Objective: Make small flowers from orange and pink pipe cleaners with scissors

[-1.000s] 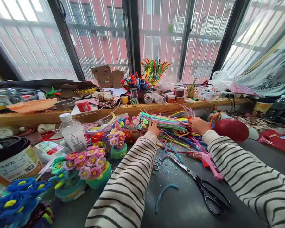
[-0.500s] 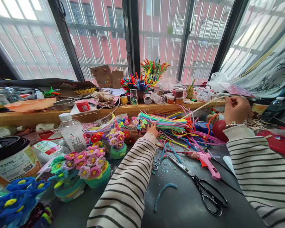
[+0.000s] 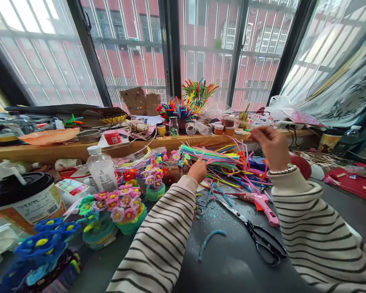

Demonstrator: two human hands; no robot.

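Multicolored pipe-cleaner bundle lies at back of dark table, 2 o'clock from left hand. Its fingers are part-curled, touching bundle's near edge; can't tell if any stem is gripped. Right hand is up at bundle's 3 o'clock, fingertips bunched close, blurred, can't tell whether anything's between them. From bundle: pink glue gun at 4 o'clock, black-handled scissors at 5, loose blue stem at 6, pink flower pot at 8.

The pipe cleaners are pink, yellow and mint green; the sleeves are cream with black stripes.
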